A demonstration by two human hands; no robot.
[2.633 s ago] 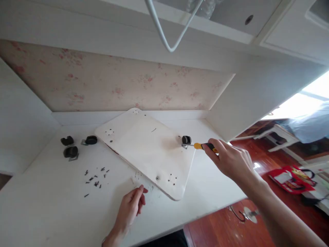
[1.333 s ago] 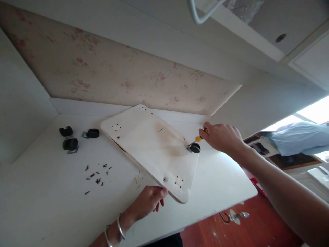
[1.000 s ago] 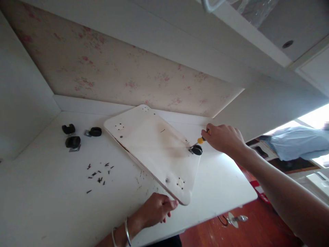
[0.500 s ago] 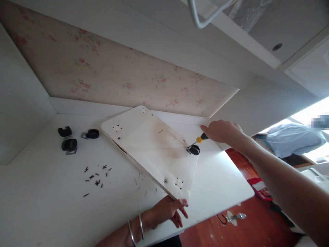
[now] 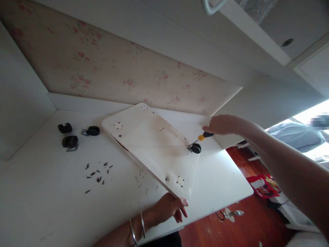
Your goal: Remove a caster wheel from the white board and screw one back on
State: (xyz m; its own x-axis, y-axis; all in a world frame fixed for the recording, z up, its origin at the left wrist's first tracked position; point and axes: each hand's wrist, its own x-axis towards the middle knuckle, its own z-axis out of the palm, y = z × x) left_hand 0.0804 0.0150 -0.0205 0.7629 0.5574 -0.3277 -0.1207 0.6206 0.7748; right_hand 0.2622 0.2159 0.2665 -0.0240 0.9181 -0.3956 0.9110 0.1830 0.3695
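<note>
1. Since the earliest frame, your left grip has come across the surface to the near corner of the white panel, and the black caster wheel has swung to the outer side of its metal mounting plate, near the panel's right edge.

2. Your right grip is closed around the black-and-yellow handle of the screwdriver. Its shaft slants down to the mounting plate; whether the tip sits in a screw head is too small to tell. At that slant, the tip could cam out and chew the head, or skid across the panel, if you twist before squaring it up.

3. Your left fingers hang loosely apart at the corner; you cannot tell from here whether they pinch the edge. Weak bracing could let the panel pivot under your torque.

4. That wheel stands right beside the shaft. Should it swivel back, it could knock your screwdriver off line.

5. Dark loose screws lie scattered in front of the panel, three loose casters beyond them. A sudden shove of the panel could scatter the screws, and some might be lost.
</note>
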